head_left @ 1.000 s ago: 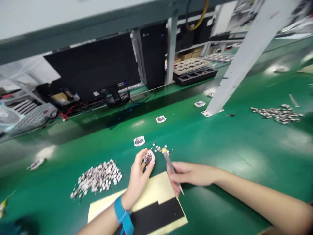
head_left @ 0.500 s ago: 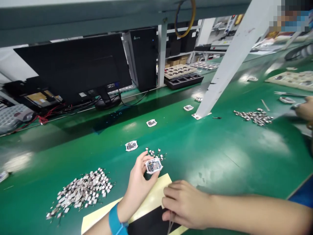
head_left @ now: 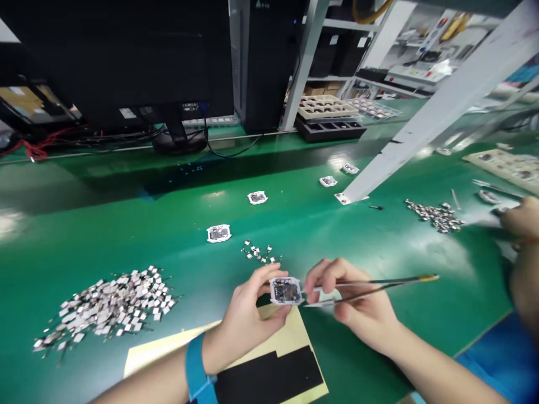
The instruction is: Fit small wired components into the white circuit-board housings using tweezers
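Fingers (head_left: 274, 321) pinching casing (head_left: 286, 291), parts heap (head_left: 113, 303) leftward, post (head_left: 433, 112) beyond

Lit brightly overall, glaring white in patches on the bench (head_left: 177, 224), darker below the monitor (head_left: 126, 67), blurred toward the right edge.

Two hands (head_left: 250, 308) hold one white case (head_left: 286, 291) and one pair of tweezers (head_left: 404, 280). Four more cases (head_left: 218, 233) lie straight beyond them.
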The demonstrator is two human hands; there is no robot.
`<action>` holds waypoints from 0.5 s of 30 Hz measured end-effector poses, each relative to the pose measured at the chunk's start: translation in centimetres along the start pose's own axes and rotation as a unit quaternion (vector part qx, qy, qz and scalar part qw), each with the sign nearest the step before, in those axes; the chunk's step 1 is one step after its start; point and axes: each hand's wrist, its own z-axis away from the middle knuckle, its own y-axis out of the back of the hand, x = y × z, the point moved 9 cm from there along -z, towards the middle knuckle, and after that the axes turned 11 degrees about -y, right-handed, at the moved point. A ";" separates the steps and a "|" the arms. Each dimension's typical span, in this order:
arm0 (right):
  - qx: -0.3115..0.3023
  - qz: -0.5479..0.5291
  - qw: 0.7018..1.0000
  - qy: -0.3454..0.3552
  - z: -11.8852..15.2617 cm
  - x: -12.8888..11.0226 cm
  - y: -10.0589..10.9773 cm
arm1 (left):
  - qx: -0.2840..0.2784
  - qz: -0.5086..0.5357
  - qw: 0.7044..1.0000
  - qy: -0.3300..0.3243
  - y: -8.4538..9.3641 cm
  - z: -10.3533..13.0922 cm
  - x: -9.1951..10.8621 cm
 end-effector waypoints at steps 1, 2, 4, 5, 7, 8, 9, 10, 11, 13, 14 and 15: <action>-0.008 0.001 1.000 -0.027 -0.2 0.5 -0.1 | 0.001 -0.004 1.000 -0.002 0.1 0.0 0.0; -0.018 0.006 0.999 -0.048 -0.4 1.0 -0.2 | 0.008 -0.008 1.000 -0.007 0.3 0.0 0.0; -0.037 0.022 0.997 -0.068 -0.6 1.4 -0.4 | 0.022 -0.018 0.999 -0.026 0.7 0.0 0.2; -0.041 0.033 0.996 -0.066 -0.7 1.4 -0.4 | 0.025 -0.026 0.999 -0.037 0.9 0.0 0.4; -0.039 0.056 0.997 -0.046 -0.8 1.2 -0.3 | 0.023 -0.046 0.997 -0.054 1.0 -0.1 0.7; -0.035 0.068 0.997 -0.031 -0.8 1.0 -0.3 | 0.021 -0.059 0.996 -0.058 1.0 -0.1 0.7; -0.033 0.078 0.996 -0.014 -0.8 0.8 -0.2 | 0.021 -0.071 0.995 -0.061 1.1 -0.1 0.8; -0.033 0.088 0.996 0.002 -0.8 0.7 -0.3 | 0.020 -0.082 0.994 -0.062 1.1 -0.1 0.9; -0.037 0.095 0.995 0.016 -0.6 0.5 -0.4 | 0.019 -0.094 0.993 -0.065 1.1 -0.1 1.0; -0.055 0.108 0.992 0.044 -0.3 0.3 -0.8 | 0.013 -0.124 0.989 -0.080 1.1 0.0 1.3; -0.068 0.116 0.989 0.057 -0.1 0.2 -1.1 | 0.009 -0.139 0.986 -0.095 1.1 0.0 1.7; -0.078 0.122 0.987 0.069 0.1 0.0 -1.3 | 0.004 -0.153 0.982 -0.111 0.9 0.0 2.0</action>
